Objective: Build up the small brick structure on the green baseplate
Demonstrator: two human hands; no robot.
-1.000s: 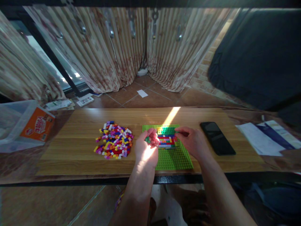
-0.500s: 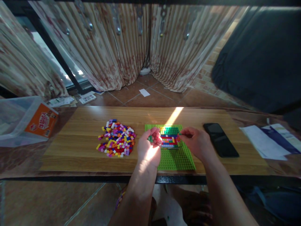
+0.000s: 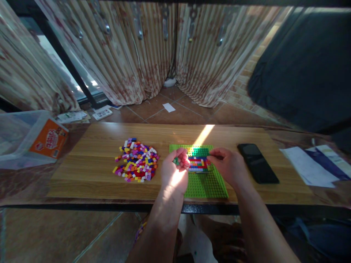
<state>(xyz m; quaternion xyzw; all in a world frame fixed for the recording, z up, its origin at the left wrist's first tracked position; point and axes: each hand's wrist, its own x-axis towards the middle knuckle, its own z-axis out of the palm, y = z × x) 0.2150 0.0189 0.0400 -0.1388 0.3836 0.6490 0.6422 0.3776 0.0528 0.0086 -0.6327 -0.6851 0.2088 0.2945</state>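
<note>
My left hand (image 3: 174, 171) is cupped palm up over the left part of a green studded baseplate (image 3: 207, 187), with small green toy bricks (image 3: 176, 160) in its curled fingers. On the baseplate lies a patch of joined bricks (image 3: 197, 164) in red, blue, white and other colours, with a dark green strip (image 3: 201, 151) along its far side. My right hand (image 3: 226, 162) pinches thumb and forefinger at the right end of this patch. Whatever sits between those fingertips is too small and hidden to make out.
Left of the baseplate, a heap of loose coloured bricks (image 3: 138, 160) lies on the wooden table (image 3: 87, 160). A black phone (image 3: 257, 163) rests to the right, and papers (image 3: 308, 166) lie beyond it. A clear plastic box (image 3: 22, 138) with an orange label stands at the far left.
The small green brick seen at my right fingertips before is no longer visible there. Both hands have kept nearly the same place, and my left hand still cups its green bricks.
</note>
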